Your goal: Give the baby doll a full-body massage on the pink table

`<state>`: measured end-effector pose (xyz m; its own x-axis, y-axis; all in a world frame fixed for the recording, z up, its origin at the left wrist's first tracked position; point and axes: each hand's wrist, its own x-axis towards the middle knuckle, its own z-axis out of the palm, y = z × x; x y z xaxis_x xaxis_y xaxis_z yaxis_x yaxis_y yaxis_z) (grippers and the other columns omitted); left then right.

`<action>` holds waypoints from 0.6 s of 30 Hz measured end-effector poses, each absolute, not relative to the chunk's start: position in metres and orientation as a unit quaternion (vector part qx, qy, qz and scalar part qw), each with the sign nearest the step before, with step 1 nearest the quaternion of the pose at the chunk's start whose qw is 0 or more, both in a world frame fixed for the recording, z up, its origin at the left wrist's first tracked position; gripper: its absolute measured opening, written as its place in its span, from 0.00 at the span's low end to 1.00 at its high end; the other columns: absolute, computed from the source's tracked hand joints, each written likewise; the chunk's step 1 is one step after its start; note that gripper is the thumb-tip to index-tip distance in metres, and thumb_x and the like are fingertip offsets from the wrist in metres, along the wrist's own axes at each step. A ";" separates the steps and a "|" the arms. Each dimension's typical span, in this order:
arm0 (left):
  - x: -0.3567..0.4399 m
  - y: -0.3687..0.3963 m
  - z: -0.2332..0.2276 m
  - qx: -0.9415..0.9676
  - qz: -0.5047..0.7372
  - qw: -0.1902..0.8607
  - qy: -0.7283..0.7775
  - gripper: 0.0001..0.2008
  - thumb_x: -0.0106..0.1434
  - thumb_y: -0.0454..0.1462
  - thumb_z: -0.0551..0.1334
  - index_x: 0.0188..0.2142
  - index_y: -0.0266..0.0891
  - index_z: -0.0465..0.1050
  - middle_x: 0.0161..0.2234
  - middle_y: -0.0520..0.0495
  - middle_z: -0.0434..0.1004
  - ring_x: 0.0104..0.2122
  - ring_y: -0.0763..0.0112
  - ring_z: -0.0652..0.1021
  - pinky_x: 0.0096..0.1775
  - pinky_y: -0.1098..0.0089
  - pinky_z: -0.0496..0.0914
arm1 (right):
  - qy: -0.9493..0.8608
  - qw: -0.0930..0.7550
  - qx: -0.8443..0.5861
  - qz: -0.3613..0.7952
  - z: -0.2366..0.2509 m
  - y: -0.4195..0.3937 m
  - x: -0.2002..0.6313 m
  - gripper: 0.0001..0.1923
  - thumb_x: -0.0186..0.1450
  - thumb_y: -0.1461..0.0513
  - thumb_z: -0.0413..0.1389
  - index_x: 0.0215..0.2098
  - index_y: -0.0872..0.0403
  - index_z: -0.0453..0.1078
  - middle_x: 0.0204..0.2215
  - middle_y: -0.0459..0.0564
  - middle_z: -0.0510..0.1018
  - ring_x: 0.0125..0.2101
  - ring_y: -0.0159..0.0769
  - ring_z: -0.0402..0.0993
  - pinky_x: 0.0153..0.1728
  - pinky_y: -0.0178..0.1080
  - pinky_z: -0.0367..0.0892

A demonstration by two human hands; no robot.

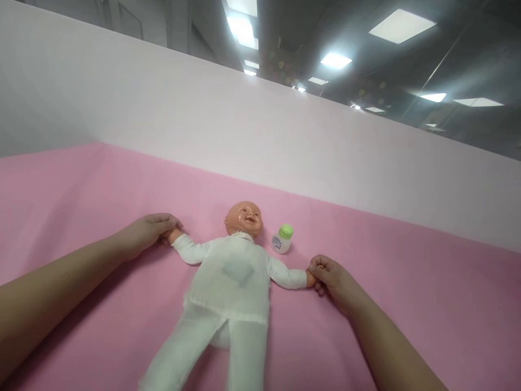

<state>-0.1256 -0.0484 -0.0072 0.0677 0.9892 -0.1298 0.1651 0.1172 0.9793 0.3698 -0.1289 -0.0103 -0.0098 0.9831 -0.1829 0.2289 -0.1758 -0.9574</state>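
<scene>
A baby doll (232, 277) with a white cloth body lies on its back, its smooth plastic head towards the wall. Both of its arms are spread out sideways. At the left, my left hand (152, 233) is closed around one of the doll's hands. On the other side, my right hand (331, 279) pinches the doll's other hand between thumb and fingers. Close to the doll's head, on the right, stands a small clear bottle (282, 239) with a green cap and a printed label. The doll's feet are outside the view.
Pink cloth (386, 271) covers the surface under the doll. A white wall or panel (244, 130) rises along the far edge. Above it, a dark ceiling with bright light panels (402, 26) shows.
</scene>
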 end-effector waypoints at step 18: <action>-0.131 -0.049 -0.005 0.476 0.428 0.569 0.517 0.18 0.48 0.42 0.71 0.38 0.36 0.79 0.35 0.40 0.83 0.25 0.67 0.75 0.24 0.71 0.68 | -0.472 0.441 -0.544 0.535 -0.002 -0.134 0.366 0.25 0.63 0.48 0.65 0.53 0.50 0.70 0.37 0.47 0.77 0.22 0.27 0.63 0.23 0.33 0.58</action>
